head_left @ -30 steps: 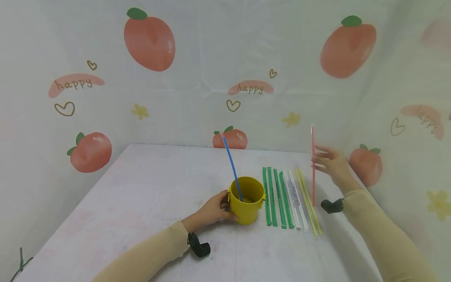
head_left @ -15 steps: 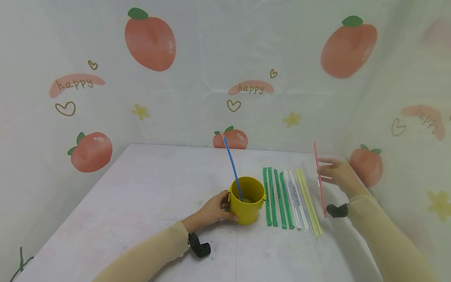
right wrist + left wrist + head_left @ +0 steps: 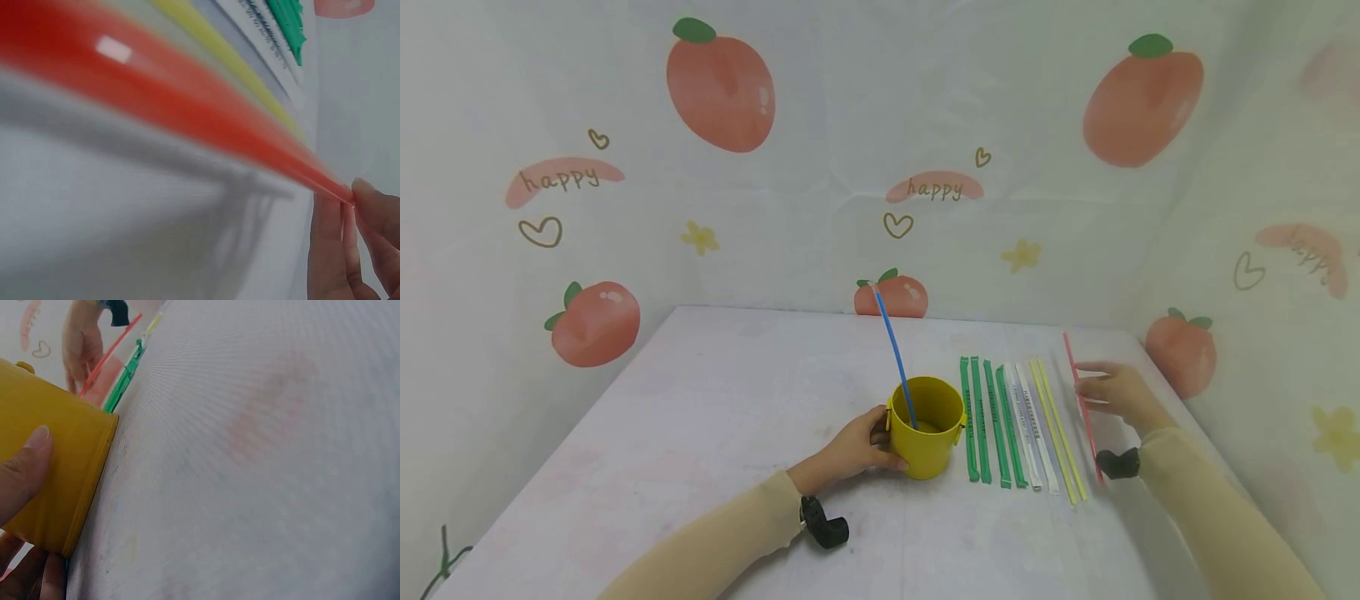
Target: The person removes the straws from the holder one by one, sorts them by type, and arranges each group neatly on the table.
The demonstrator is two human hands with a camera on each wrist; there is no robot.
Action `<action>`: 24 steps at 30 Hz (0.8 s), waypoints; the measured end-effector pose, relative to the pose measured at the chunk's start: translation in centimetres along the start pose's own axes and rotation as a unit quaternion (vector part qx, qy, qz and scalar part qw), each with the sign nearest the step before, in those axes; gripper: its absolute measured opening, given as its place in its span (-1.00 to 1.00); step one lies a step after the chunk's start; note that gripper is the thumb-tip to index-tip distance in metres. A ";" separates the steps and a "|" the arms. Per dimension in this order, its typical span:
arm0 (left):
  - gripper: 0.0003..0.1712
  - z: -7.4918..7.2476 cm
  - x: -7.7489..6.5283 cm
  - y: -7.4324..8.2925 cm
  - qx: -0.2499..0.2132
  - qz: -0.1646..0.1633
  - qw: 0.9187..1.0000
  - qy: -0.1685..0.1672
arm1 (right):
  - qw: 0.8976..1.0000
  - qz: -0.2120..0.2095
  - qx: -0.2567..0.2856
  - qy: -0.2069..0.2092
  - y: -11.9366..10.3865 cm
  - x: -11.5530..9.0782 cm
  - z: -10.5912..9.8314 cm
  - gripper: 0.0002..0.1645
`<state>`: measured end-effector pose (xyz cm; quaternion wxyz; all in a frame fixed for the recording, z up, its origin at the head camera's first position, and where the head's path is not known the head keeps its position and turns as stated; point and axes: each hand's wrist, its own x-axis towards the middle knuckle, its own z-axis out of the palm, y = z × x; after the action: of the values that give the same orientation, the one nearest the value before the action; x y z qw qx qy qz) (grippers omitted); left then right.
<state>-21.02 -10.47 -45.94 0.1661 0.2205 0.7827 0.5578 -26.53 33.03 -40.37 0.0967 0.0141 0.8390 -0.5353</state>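
Note:
In the head view my left hand (image 3: 856,443) grips a yellow bucket (image 3: 925,457) that stands on the table, thumb on its near side. A blue drinking straw (image 3: 892,346) leans inside the bucket, its top rising well above the rim. On the right, my right hand (image 3: 1122,395) pinches a red straw (image 3: 1088,427) between thumb and fingers, near the yellow straws (image 3: 1061,425). Seen in the right wrist view, the red straw (image 3: 206,112) slants close over the tabletop and casts a shadow. The thumb and curled fingers around the yellow bucket (image 3: 69,456) show in the left wrist view.
Between the bucket and the red straw lies a row of straws: several green-wrapped straws (image 3: 996,425), then white-wrapped straws (image 3: 1038,433) with printing, then the yellow ones. A patterned cloth backdrop (image 3: 820,167) rises behind the white table (image 3: 737,375) and along its right side.
My right hand has lowered the red straw toward the table, just right of the yellow straws, and its lower end has swung to the right. The left hand and bucket stay put.

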 end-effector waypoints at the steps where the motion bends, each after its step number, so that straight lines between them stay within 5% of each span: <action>1: -0.24 0.0 0.0 0.0 0.001 0.001 1.000 0.000 | 1.000 0.005 -0.002 0.000 0.2 0.0 0.1 -0.23; 10: -0.25 -0.1 0.1 -0.1 -0.004 0.004 1.000 -0.006 | 0.998 0.053 0.017 -0.003 0.9 0.3 0.9 -0.22; 19: -0.23 -0.1 0.0 0.0 0.002 -0.003 1.000 0.002 | 0.996 0.067 -0.065 -0.003 1.1 0.3 1.7 -0.25; 24: -0.25 0.0 0.1 0.0 -0.005 -0.001 1.000 0.001 | 0.996 0.073 -0.055 -0.008 1.2 0.6 1.8 -0.26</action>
<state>-21.08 -10.44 -45.95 0.1667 0.2186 0.7805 0.5615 -26.69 31.86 -42.29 0.1430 0.0655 0.8631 -0.4800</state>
